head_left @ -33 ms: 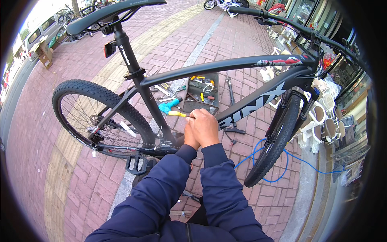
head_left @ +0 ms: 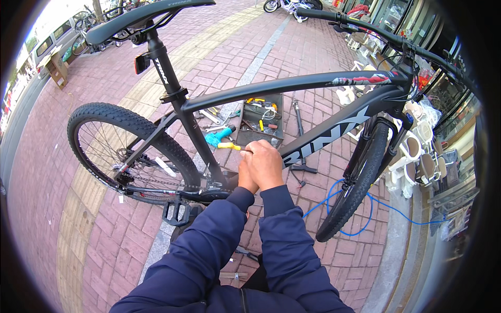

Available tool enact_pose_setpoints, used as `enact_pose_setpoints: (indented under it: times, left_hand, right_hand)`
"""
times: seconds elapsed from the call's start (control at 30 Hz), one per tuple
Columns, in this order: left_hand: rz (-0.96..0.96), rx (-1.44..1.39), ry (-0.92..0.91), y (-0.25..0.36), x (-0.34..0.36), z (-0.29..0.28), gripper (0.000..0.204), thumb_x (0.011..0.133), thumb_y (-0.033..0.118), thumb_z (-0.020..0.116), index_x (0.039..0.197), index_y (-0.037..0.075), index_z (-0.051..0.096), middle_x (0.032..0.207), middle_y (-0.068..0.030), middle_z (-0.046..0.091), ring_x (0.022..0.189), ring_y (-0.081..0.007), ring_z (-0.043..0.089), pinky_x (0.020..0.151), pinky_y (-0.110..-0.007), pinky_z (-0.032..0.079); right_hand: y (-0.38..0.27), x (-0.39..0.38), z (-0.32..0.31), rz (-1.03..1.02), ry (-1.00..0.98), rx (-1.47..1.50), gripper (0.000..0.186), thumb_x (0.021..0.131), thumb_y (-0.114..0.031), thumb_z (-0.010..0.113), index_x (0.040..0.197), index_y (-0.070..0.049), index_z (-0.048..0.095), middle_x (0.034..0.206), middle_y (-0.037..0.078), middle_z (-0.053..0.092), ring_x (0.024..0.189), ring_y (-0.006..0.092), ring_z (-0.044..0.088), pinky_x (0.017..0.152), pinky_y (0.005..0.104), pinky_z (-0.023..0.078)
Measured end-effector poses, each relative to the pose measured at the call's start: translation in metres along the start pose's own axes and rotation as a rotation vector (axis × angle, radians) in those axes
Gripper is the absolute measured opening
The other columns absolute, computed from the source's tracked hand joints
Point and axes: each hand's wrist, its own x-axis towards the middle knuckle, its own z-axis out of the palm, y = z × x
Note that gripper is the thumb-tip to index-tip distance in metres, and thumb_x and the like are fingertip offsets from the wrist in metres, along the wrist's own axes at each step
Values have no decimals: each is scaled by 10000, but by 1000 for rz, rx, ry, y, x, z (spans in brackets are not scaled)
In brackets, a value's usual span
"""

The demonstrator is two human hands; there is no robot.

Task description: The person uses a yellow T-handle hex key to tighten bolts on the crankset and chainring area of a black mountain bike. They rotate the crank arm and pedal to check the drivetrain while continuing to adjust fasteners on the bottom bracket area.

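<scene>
My right hand is closed, its fingers bent over, in front of the lower part of a black mountain bike's frame. Pressed against it from the left and below is my left hand, also closed and mostly covered. A yellow handle with a thin dark shaft, like a screwdriver, meets the right fingers; whether they grip it is unclear. Whatever lies inside the hands is hidden. Just below and left are the crank area and a black pedal. A teal power tool lies on the paving beyond the yellow handle.
Behind the frame sits an open dark toolbox with assorted tools. A floor pump lies right of it. A blue hose loops round the front wheel. White shoe-like items line the shopfront; a cardboard box stands far left.
</scene>
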Motion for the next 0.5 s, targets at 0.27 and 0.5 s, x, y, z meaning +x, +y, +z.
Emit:
enact_pose_setpoints:
  times: [0.27,0.5]
  left_hand:
    - [-11,-289,20,3,-2,-9,256,916,259,677,1049,40,668,966,-233,727,941,-423,704,772,-490,550]
    - [-23,-453,35,36,0,-20,220,939,265,675,994,52,688,963,-211,719,905,-393,706,756,-438,543]
  right_hand:
    - [5,1,5,-99,47,39,118,919,-210,688,972,-128,755,969,77,692,912,335,682,787,460,540]
    - [-19,-4,-27,-149,200,222,118,907,-72,690,996,-13,740,951,152,710,858,374,691,761,425,544]
